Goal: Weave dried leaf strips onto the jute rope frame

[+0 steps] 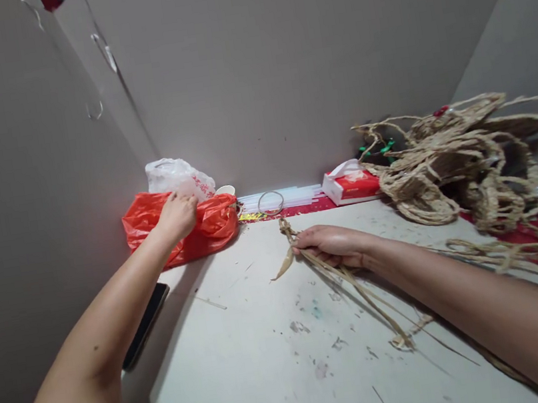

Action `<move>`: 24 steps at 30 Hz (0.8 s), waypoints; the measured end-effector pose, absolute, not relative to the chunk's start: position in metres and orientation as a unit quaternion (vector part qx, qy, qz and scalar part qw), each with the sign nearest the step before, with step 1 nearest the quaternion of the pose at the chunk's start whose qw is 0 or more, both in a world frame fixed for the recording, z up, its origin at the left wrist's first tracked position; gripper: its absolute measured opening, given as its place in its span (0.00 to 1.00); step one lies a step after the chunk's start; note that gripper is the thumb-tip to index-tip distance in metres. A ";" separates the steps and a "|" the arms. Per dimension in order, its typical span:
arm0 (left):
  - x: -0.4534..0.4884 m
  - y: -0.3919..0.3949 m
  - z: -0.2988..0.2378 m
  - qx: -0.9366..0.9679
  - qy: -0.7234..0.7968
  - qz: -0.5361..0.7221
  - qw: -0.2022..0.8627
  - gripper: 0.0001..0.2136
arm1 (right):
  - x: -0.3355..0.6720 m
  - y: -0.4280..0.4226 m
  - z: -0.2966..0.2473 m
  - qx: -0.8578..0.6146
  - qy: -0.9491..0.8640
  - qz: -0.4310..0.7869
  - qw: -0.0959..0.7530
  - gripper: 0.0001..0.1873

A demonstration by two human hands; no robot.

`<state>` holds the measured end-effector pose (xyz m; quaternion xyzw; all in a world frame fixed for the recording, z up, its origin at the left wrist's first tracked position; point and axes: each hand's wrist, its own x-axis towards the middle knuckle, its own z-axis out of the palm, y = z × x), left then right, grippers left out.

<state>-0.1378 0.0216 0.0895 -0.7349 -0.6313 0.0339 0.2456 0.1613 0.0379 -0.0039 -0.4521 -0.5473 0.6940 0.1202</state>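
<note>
Stretching the left hand [177,216] far out to the red bag [212,227] by the wall, fingers curling onto its top, actual pinch impossible to tell. Closing the right hand [331,245] around the straw strips [363,292] mid-table [249,339], nearer in, strips running from the knotted far end back under the right forearm.

Crumpled red bag [216,224], tan straw strips [363,293]

The left forearm [115,319] (one small dark spot on it) and right forearm [465,293] are bare, and so are the left hand [177,216] and right hand [331,246]
</note>
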 end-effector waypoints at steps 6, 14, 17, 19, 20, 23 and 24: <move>-0.162 0.012 0.063 -0.705 -0.672 0.150 0.171 0.17 | 0.161 0.039 -0.003 -0.452 -0.549 0.694 0.114 0.09; -0.161 -0.036 0.052 -0.706 -0.690 0.102 0.120 0.16 | 0.160 0.039 -0.004 -0.450 -0.553 0.691 0.115 0.09; -0.167 -0.047 0.053 -0.700 -0.713 0.027 0.024 0.14 | 0.161 0.038 -0.004 -0.447 -0.554 0.693 0.112 0.08; -0.177 -0.056 0.059 -0.691 -0.719 0.010 -0.074 0.15 | 0.161 0.039 -0.005 -0.442 -0.559 0.692 0.113 0.08; -0.182 -0.061 0.065 -0.681 -0.721 0.015 -0.126 0.15 | 0.161 0.039 -0.005 -0.439 -0.562 0.691 0.114 0.08; -0.190 -0.080 0.087 -0.643 -0.745 0.041 -0.174 0.15 | 0.161 0.040 -0.007 -0.437 -0.565 0.690 0.116 0.09; -0.188 -0.086 0.095 -0.638 -0.758 0.045 -0.126 0.14 | 0.161 0.041 -0.008 -0.438 -0.565 0.690 0.117 0.09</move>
